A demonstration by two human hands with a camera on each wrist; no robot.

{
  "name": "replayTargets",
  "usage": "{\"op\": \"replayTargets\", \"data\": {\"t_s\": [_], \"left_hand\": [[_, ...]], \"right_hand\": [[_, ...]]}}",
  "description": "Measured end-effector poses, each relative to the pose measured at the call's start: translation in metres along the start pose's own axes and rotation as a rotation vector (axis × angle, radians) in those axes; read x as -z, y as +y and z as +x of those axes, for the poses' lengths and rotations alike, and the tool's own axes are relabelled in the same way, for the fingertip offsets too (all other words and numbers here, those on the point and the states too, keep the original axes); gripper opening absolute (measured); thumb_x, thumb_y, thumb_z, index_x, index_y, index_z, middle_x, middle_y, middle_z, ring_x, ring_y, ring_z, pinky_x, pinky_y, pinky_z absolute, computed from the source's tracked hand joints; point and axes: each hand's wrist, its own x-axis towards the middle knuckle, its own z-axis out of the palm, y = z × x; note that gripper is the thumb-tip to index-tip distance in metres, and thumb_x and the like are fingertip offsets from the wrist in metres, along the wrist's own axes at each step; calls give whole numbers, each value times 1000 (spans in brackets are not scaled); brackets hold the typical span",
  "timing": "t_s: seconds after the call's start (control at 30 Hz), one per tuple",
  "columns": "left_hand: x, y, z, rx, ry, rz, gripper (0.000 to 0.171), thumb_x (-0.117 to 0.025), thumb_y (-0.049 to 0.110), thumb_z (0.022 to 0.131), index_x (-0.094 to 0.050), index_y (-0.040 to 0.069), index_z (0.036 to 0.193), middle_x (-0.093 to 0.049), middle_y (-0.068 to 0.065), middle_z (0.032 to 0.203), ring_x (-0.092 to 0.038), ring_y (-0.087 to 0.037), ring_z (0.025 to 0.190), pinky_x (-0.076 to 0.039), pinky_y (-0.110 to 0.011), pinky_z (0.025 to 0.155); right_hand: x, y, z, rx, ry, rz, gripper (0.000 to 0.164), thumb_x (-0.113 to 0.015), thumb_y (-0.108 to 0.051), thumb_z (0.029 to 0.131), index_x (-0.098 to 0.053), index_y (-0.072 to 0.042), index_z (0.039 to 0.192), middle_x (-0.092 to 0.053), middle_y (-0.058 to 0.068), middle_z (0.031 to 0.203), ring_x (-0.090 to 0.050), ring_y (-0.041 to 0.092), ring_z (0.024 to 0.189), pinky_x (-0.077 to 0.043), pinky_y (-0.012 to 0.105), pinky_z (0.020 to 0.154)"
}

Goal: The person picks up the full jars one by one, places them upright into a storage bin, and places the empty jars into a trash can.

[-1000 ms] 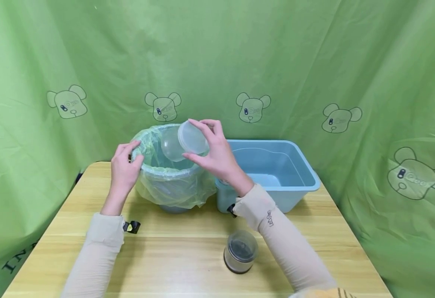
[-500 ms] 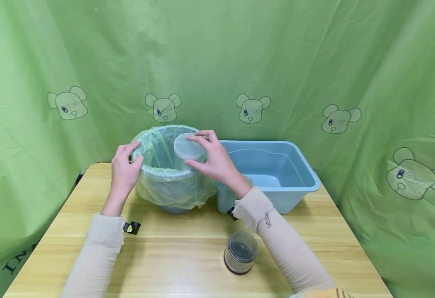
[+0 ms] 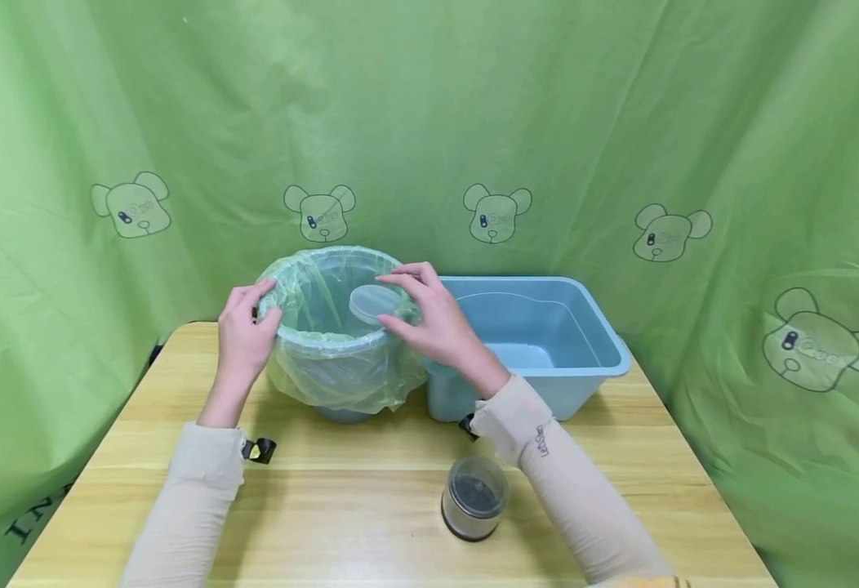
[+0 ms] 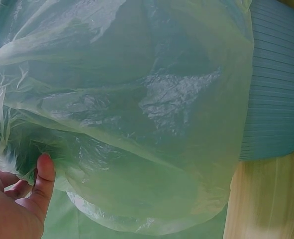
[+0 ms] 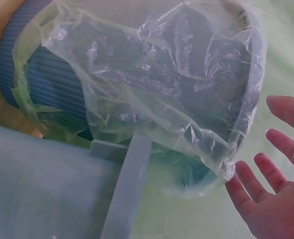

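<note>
In the head view a blue trash bin [image 3: 344,415] stands lined with a pale green plastic bag [image 3: 349,380]. My left hand [image 3: 247,331] grips the bin's left rim through the bag; the left wrist view shows the thumb outside the bag. A clear plastic container with a round translucent lid [image 3: 374,304] is inside the bin's mouth, its lower part hidden by the rim. Above the right rim is my right hand [image 3: 433,320], fingers spread with nothing held. The right wrist view shows those fingers [image 5: 281,144] loosely parted beside the bagged rim.
A light blue rectangular tub [image 3: 540,374] stands right of the bin, close against it. A clear jar with a dark base [image 3: 476,496] sits near the front of the wooden table [image 3: 341,506]. Green printed cloth [image 3: 400,114] hangs behind.
The clear container has gone from tilted above the bin to lower inside it, lid facing up. My right hand has let go of it and its fingers have parted. The left hand stays put.
</note>
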Motion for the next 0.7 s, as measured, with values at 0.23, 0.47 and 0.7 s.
{"op": "replayTargets", "data": {"t_s": [0.23,0.47,0.7], "left_hand": [[0,-1,-1,10,2,-4,50,-60,7,89,-65,5,139,-61,-21,131,-58,-36,118,-47,-52,102],[-1,-3,2,-3,16,-5,50,-60,7,89,-65,4,138,-61,-21,130,-58,-36,117,-47,-51,101],[-1,-1,1,11,5,-5,50,-60,8,89,-65,5,139,-61,-21,131,-58,-38,121,-46,-54,106]], "right_hand": [[12,0,-20,31,-3,-12,52,-79,-21,92,-63,-13,141,-52,9,142,-56,27,127,-49,48,108],[29,-1,-56,45,-45,-3,53,-79,-22,92,-62,-14,141,-53,8,141,-56,26,129,-49,49,108],[39,6,-113,40,-164,7,55,-80,-23,90,-62,-17,142,-57,4,139,-58,26,129,-50,50,109]]}}
